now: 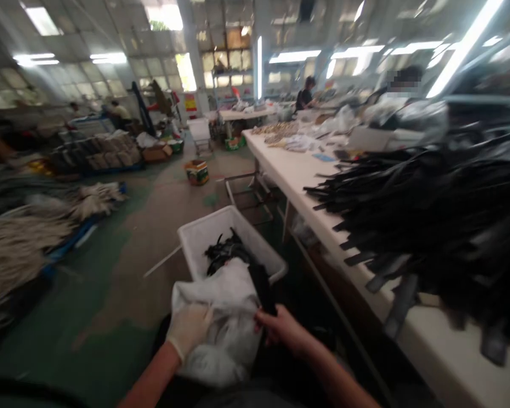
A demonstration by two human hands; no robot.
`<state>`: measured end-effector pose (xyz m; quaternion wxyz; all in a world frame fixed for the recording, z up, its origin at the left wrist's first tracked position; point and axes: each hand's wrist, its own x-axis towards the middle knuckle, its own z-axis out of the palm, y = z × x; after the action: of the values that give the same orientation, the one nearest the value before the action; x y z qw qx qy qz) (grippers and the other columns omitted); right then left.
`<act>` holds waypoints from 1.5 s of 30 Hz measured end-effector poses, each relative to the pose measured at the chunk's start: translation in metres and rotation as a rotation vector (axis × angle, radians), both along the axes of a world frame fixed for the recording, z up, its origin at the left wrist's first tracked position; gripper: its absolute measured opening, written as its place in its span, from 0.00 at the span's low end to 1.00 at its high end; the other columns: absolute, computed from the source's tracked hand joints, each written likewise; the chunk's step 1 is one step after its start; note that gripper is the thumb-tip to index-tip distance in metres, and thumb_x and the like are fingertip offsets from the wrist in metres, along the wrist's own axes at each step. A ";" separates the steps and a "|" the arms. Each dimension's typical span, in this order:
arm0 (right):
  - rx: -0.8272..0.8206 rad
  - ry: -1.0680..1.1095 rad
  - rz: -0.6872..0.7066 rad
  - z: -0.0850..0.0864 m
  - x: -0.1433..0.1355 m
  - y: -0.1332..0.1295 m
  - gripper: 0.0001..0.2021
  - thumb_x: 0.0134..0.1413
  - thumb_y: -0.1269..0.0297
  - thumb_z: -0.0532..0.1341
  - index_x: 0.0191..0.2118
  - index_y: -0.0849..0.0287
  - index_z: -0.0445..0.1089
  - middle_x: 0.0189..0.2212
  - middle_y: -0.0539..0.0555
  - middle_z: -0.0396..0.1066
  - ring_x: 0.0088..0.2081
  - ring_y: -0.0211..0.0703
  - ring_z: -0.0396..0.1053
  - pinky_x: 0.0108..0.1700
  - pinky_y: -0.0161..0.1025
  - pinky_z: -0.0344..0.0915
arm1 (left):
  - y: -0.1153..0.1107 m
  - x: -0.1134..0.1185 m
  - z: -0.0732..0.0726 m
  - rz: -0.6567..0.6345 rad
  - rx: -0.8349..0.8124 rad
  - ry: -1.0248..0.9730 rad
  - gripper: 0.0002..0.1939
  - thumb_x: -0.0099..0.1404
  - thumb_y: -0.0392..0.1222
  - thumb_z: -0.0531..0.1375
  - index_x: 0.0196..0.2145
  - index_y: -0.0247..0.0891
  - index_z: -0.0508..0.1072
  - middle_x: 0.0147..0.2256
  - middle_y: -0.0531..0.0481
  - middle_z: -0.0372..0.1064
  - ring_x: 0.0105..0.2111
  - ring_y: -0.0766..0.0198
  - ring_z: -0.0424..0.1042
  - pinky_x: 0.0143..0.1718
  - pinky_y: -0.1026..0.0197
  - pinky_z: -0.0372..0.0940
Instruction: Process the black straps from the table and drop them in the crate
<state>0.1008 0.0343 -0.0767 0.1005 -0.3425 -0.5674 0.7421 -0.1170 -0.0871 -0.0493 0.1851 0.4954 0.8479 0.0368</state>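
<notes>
A pale glove covers my left hand [190, 330], whose fingers are closed on the edge of a white cloth or sack [227, 294] low in the middle. Bare and to its right, my right hand [283, 328] pinches a black strip [261, 286] beside the cloth. Just beyond both hands stands a white plastic bin [255, 238], with black pieces [227, 249] inside. The cloth overlaps the bin's near side. Motion blur softens the fingertips.
Along the right runs a long white table [297, 178] bearing a large heap of black strips [433, 226]. Beige bundles [21, 243] lie on pallets at the left. A box [196, 172] stands on the floor. People work farther back.
</notes>
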 end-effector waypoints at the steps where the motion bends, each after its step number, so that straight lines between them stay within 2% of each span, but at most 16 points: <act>1: -0.049 0.019 0.042 -0.002 0.000 -0.002 0.20 0.45 0.45 0.65 0.28 0.60 0.70 0.24 0.51 0.71 0.15 0.28 0.49 0.22 0.35 0.64 | -0.014 -0.001 0.007 0.033 0.016 -0.067 0.24 0.67 0.47 0.45 0.28 0.34 0.76 0.33 0.37 0.75 0.38 0.51 0.73 0.41 0.54 0.61; 3: -0.134 0.076 0.091 -0.004 -0.003 -0.002 0.20 0.47 0.45 0.65 0.29 0.61 0.71 0.24 0.50 0.71 0.15 0.26 0.48 0.23 0.34 0.64 | -0.026 -0.003 0.019 0.114 0.134 -0.340 0.24 0.66 0.49 0.47 0.23 0.34 0.75 0.29 0.40 0.75 0.34 0.54 0.73 0.41 0.56 0.61; 5: -0.201 0.112 0.121 -0.001 -0.007 -0.003 0.20 0.48 0.46 0.65 0.30 0.62 0.71 0.24 0.49 0.70 0.14 0.25 0.47 0.22 0.33 0.64 | -0.029 -0.004 0.026 0.249 0.289 -0.715 0.23 0.64 0.52 0.52 0.21 0.34 0.73 0.26 0.44 0.74 0.31 0.59 0.72 0.40 0.58 0.63; 8: -0.230 0.123 0.196 0.008 -0.014 -0.013 0.21 0.49 0.46 0.65 0.31 0.64 0.72 0.23 0.49 0.70 0.14 0.24 0.47 0.21 0.32 0.64 | -0.034 0.003 0.027 0.480 0.434 -1.174 0.19 0.58 0.55 0.60 0.26 0.33 0.75 0.27 0.46 0.74 0.29 0.62 0.72 0.37 0.60 0.65; 10: -0.218 0.122 0.243 0.014 -0.018 -0.020 0.21 0.50 0.47 0.64 0.34 0.64 0.73 0.23 0.50 0.71 0.14 0.25 0.47 0.22 0.32 0.65 | -0.039 0.011 0.023 0.560 0.445 -1.359 0.20 0.54 0.55 0.64 0.32 0.32 0.77 0.29 0.45 0.75 0.28 0.63 0.72 0.36 0.61 0.66; 12: -0.207 0.103 0.252 0.019 -0.025 -0.026 0.21 0.52 0.47 0.63 0.39 0.63 0.74 0.28 0.51 0.73 0.14 0.25 0.47 0.22 0.32 0.65 | -0.044 0.020 0.019 0.572 0.426 -1.458 0.23 0.54 0.55 0.66 0.36 0.31 0.77 0.28 0.45 0.75 0.27 0.64 0.72 0.35 0.62 0.66; 14: -0.196 0.073 0.252 0.023 -0.033 -0.029 0.22 0.52 0.46 0.63 0.41 0.63 0.74 0.25 0.50 0.72 0.15 0.26 0.45 0.23 0.33 0.66 | -0.046 0.028 0.016 0.544 0.408 -1.499 0.24 0.54 0.56 0.66 0.40 0.31 0.76 0.26 0.45 0.74 0.26 0.64 0.72 0.33 0.62 0.66; 17: -0.162 0.021 0.216 0.025 -0.046 -0.030 0.23 0.49 0.43 0.63 0.32 0.63 0.72 0.11 0.41 0.55 0.15 0.29 0.45 0.25 0.35 0.67 | -0.046 0.041 0.012 0.496 0.351 -1.528 0.27 0.55 0.56 0.65 0.44 0.31 0.75 0.25 0.45 0.73 0.26 0.64 0.72 0.33 0.62 0.66; 19: -0.126 -0.004 0.159 0.024 -0.055 -0.030 0.21 0.45 0.44 0.65 0.28 0.61 0.68 0.09 0.39 0.49 0.14 0.30 0.47 0.24 0.35 0.67 | -0.045 0.049 0.011 0.500 0.314 -1.530 0.27 0.53 0.56 0.67 0.44 0.31 0.75 0.25 0.46 0.73 0.25 0.64 0.72 0.32 0.63 0.64; 24: -0.015 -0.020 0.067 0.018 -0.071 -0.025 0.17 0.40 0.52 0.67 0.29 0.60 0.66 0.12 0.41 0.55 0.15 0.30 0.50 0.20 0.33 0.62 | -0.044 0.056 0.008 0.507 0.301 -1.470 0.25 0.49 0.51 0.69 0.41 0.32 0.76 0.27 0.46 0.74 0.27 0.65 0.72 0.33 0.64 0.63; 28: 0.095 -0.049 0.035 0.016 -0.074 -0.015 0.14 0.41 0.55 0.66 0.30 0.60 0.67 0.16 0.43 0.60 0.15 0.31 0.53 0.20 0.34 0.62 | -0.045 0.052 0.002 0.514 0.295 -1.335 0.18 0.53 0.53 0.65 0.32 0.32 0.76 0.26 0.46 0.73 0.28 0.63 0.71 0.35 0.62 0.62; 33: 0.229 -0.083 0.068 0.017 -0.073 -0.005 0.11 0.41 0.59 0.67 0.27 0.59 0.68 0.18 0.47 0.65 0.16 0.36 0.62 0.17 0.33 0.54 | -0.042 0.047 -0.003 0.369 0.391 -1.061 0.10 0.54 0.45 0.64 0.29 0.35 0.75 0.29 0.51 0.71 0.31 0.64 0.66 0.35 0.64 0.58; 38: 0.353 -0.082 0.122 0.013 -0.076 -0.008 0.09 0.44 0.59 0.66 0.26 0.59 0.69 0.17 0.47 0.65 0.17 0.37 0.63 0.18 0.33 0.56 | -0.037 0.047 -0.009 0.249 0.369 -0.778 0.09 0.56 0.44 0.61 0.24 0.37 0.73 0.22 0.55 0.63 0.26 0.67 0.59 0.29 0.64 0.53; 40: 0.351 -0.084 0.117 0.011 -0.079 -0.009 0.10 0.45 0.58 0.65 0.27 0.59 0.69 0.17 0.48 0.65 0.18 0.37 0.63 0.18 0.33 0.57 | -0.035 0.048 -0.016 0.284 0.363 -0.809 0.10 0.55 0.44 0.61 0.21 0.37 0.72 0.21 0.56 0.62 0.25 0.67 0.59 0.30 0.63 0.53; 42: 0.325 -0.085 0.110 0.010 -0.079 -0.010 0.12 0.47 0.55 0.64 0.32 0.59 0.70 0.22 0.49 0.68 0.18 0.35 0.62 0.18 0.33 0.60 | -0.033 0.047 -0.024 0.410 0.358 -0.988 0.11 0.53 0.46 0.63 0.20 0.36 0.72 0.20 0.55 0.64 0.26 0.65 0.62 0.31 0.63 0.56; 45: 0.247 -0.039 0.125 0.009 -0.070 -0.009 0.20 0.52 0.48 0.59 0.43 0.60 0.67 0.30 0.52 0.72 0.17 0.32 0.59 0.19 0.34 0.63 | -0.029 0.042 -0.036 0.616 0.345 -1.252 0.14 0.53 0.50 0.62 0.27 0.33 0.75 0.27 0.47 0.72 0.32 0.60 0.71 0.36 0.61 0.63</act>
<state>0.0307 0.0257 -0.0673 0.0845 -0.3061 -0.6764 0.6646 -0.0754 -0.1166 -0.0856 0.5369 0.1418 0.6660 0.4981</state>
